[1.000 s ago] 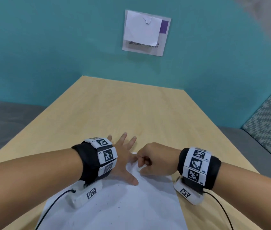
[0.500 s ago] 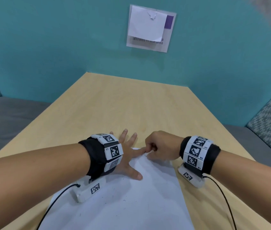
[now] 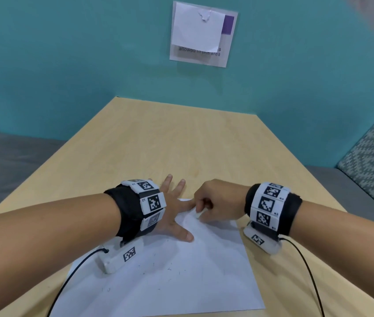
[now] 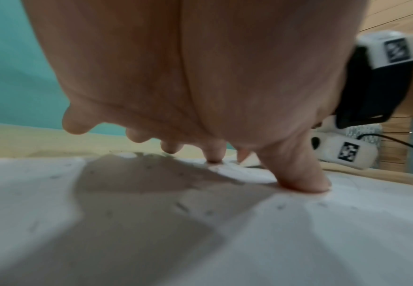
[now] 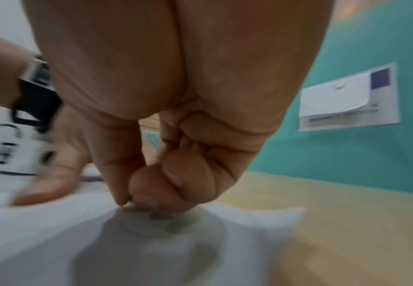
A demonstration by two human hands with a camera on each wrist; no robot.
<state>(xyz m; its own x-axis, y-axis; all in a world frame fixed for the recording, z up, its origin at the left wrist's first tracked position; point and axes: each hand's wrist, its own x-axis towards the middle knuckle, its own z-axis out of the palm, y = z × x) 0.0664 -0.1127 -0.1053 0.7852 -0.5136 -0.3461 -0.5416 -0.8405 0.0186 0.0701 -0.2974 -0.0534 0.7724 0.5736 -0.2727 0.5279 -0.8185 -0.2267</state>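
Note:
A white sheet of paper (image 3: 181,271) with small dark flecks lies on the wooden table (image 3: 181,145) in front of me. My left hand (image 3: 172,213) lies flat on the sheet's far left part with its fingers spread, and the thumb (image 4: 298,174) presses the paper (image 4: 225,241) down. My right hand (image 3: 201,208) is curled just right of it. Its thumb and forefinger pinch a small white object (image 3: 198,214) against the sheet near the far edge. I cannot tell whether this is an eraser or a fold of the paper. In the right wrist view the pinching fingertips (image 5: 124,199) touch the paper (image 5: 102,241).
A teal wall with a plastic-covered notice (image 3: 202,35) stands behind the table's far edge. Grey bench seats (image 3: 9,161) run along both sides, and a patterned cushion (image 3: 373,161) is at the right. Black cables (image 3: 74,275) trail from the wrist cameras over the paper and table.
My right hand slid away from me along the paper's far part, then came back a little, still pinched. The left hand stays spread on the sheet.

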